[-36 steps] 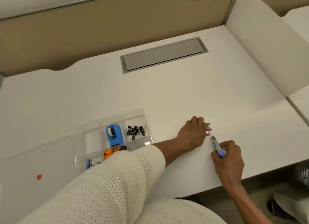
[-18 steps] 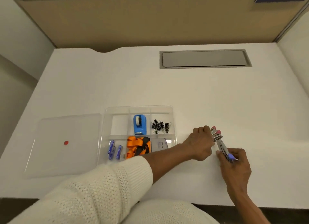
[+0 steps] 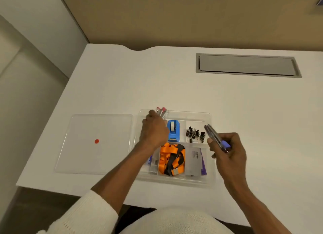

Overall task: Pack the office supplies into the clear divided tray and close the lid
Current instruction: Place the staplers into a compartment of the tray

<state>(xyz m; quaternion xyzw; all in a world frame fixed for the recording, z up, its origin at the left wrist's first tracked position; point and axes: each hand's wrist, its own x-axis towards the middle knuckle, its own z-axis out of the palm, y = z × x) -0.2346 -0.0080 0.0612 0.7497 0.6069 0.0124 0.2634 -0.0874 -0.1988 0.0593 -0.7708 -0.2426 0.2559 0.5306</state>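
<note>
The clear divided tray [image 3: 210, 182] sits on the white desk, with its flat lid [image 3: 97, 156] lying to its left. My left hand [image 3: 153, 132] is over the tray's back-left compartment, shut on a bunch of pink-tipped pens [image 3: 161, 111]. My right hand [image 3: 227, 148] hovers over the tray's right edge, shut on purple pens [image 3: 214, 136]. Inside the tray lie a blue tape dispenser [image 3: 173, 130], black binder clips [image 3: 194, 134], an orange lanyard [image 3: 172, 157] and a grey card pack [image 3: 194, 161].
The lid carries a small red dot [image 3: 96, 141]. A grey cable hatch [image 3: 247, 65] is set into the desk at the back right. A tan partition wall [image 3: 174, 15] rises behind the desk. The desk's front edge runs just below the tray.
Both hands have carried their pens leftward from the desk's right side to the tray. The left hand now hangs over the back-left compartment, the right over the tray's right edge.
</note>
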